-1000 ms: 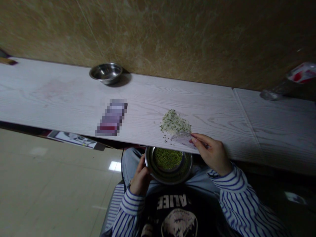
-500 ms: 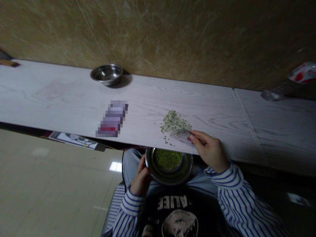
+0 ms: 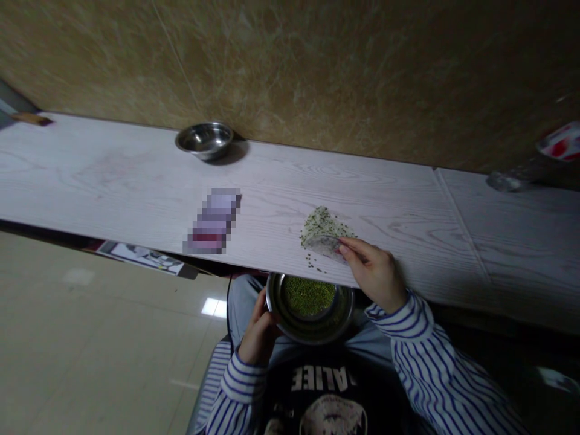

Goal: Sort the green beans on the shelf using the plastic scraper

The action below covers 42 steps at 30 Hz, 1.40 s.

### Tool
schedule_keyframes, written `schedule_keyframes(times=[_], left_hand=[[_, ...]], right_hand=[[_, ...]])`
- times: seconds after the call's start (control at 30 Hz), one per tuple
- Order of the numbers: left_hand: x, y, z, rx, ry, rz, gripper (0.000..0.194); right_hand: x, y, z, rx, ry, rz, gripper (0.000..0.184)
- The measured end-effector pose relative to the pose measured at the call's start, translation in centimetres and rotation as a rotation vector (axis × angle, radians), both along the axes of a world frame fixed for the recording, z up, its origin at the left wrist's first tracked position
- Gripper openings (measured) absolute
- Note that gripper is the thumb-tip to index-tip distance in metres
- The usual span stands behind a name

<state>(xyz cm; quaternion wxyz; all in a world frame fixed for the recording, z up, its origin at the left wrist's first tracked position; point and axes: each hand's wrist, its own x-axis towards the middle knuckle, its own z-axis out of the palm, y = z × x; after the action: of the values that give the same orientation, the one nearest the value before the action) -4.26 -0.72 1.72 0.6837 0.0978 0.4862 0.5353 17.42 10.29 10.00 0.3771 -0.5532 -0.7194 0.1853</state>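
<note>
A steel bowl (image 3: 276, 311) half full of green beans (image 3: 309, 294) sits in my lap just under the table's front edge. My left hand (image 3: 259, 329) grips its left rim, fingers curled round it. On the white wood table (image 3: 113, 181) lies a small pile of green beans mixed with pale grains (image 3: 322, 223). My right hand (image 3: 374, 272) pinches a thin pale card (image 3: 322, 244) against the near side of that pile. A few loose beans (image 3: 313, 261) lie by the table edge.
An empty steel bowl (image 3: 205, 139) stands at the back by the brown wall. A blurred flat packet (image 3: 212, 220) lies left of the pile. A clear bottle with a red label (image 3: 539, 158) lies at the far right. A wooden handle (image 3: 31, 119) shows at the far left.
My right hand has pushed the card forward and left into the pile, which is now narrower and more heaped. The left hand and lap bowl have stayed put.
</note>
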Motion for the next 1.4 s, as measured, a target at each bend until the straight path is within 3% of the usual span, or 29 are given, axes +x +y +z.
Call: schedule_keyframes(times=[0.67,0.97,1.23,1.4], left_hand=[[-0.1,0.1,0.1,-0.01,-0.027,0.041,0.078],[-0.2,0.1,0.5,-0.012,-0.028,0.039,0.077],[-0.3,0.2,-0.4,-0.01,-0.023,0.039,0.076],[-0.3,0.1,-0.9,0.01,-0.04,0.023,0.076]], right_hand=[[0.5,0.0,0.2,0.016,-0.026,0.057,0.025],[-1.1,-0.2,0.0,-0.01,-0.018,0.018,0.028],[1.0,-0.4,-0.2,-0.03,0.018,-0.064,0.029],[0.5,-0.6,-0.1,-0.041,0.046,-0.06,0.03]])
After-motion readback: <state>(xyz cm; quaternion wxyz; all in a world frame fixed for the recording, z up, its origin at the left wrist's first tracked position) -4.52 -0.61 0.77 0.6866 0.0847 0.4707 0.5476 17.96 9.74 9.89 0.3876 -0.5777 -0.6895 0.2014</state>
